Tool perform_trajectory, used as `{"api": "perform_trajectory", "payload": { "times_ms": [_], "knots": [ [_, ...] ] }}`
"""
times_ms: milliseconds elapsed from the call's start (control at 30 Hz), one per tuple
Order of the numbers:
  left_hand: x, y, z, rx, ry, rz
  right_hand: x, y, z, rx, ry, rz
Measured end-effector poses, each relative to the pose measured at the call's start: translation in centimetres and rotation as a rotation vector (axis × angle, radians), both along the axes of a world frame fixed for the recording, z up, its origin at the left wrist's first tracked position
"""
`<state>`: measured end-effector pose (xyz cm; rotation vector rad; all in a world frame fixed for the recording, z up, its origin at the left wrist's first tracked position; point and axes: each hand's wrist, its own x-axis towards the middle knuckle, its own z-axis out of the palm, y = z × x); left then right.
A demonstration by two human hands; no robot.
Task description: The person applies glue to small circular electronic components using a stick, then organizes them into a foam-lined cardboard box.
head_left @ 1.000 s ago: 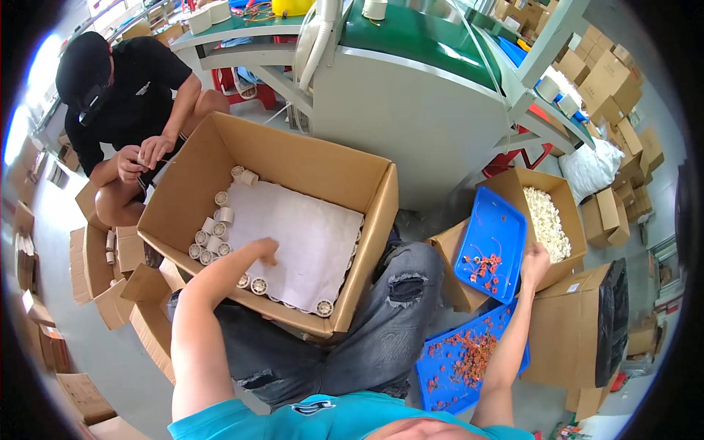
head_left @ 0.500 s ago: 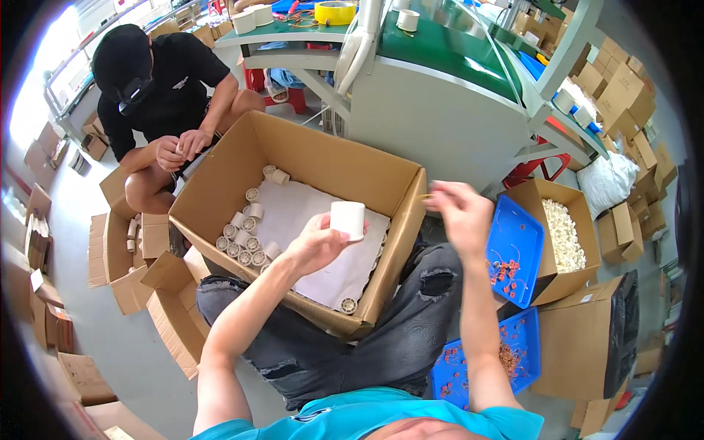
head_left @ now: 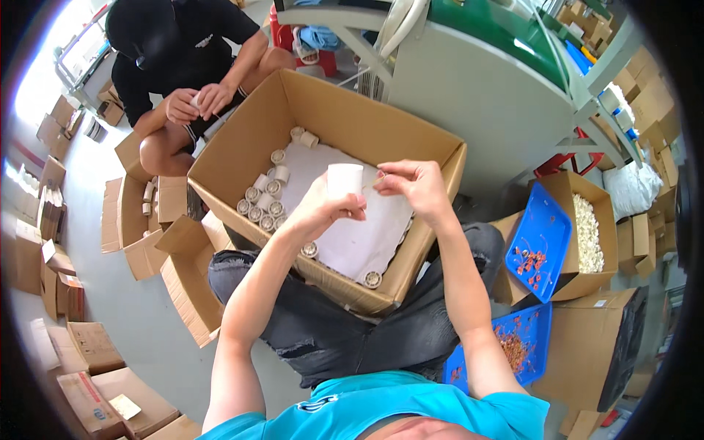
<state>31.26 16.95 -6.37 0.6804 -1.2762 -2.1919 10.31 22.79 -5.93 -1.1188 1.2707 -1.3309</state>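
My left hand (head_left: 331, 203) grips a smooth white cylinder (head_left: 345, 180) and holds it up over the large open cardboard box (head_left: 381, 117). Just to its right, my right hand (head_left: 414, 183) is pinched, its fingertips close to the cylinder but apart from it. A tiny reddish-yellow bit shows at those fingertips, too small to name. Inside the box, white round parts (head_left: 265, 202) with ribbed ends cluster along the left side on a pale sheet (head_left: 359, 246). One more such part (head_left: 372, 279) lies in the near corner.
Two blue trays (head_left: 539, 238) with small red wired pieces (head_left: 529, 260) are on my right, beside a carton of cream-coloured parts (head_left: 587, 235). Across the box's far left corner a person (head_left: 183, 73) in black handles a white part. A grey machine (head_left: 477, 110) stands behind the box.
My right hand has come in from beyond the box's right edge toward the white cylinder in my left hand. The whole view has shifted, with the box now higher and further right.
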Motion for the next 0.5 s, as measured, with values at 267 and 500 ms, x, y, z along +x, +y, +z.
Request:
{"api": "perform_trajectory", "payload": {
  "times_ms": [267, 500],
  "knots": [
    [0.1, -0.4, 1.0, -0.466, -0.239, 0.127, 0.6, 0.3, -0.5, -0.18, 0.3, -0.139],
    [-1.0, -0.4, -1.3, -1.088, -0.273, 0.603, -0.6, 1.6, 1.8, -0.667, 0.514, -0.625]
  ]
}}
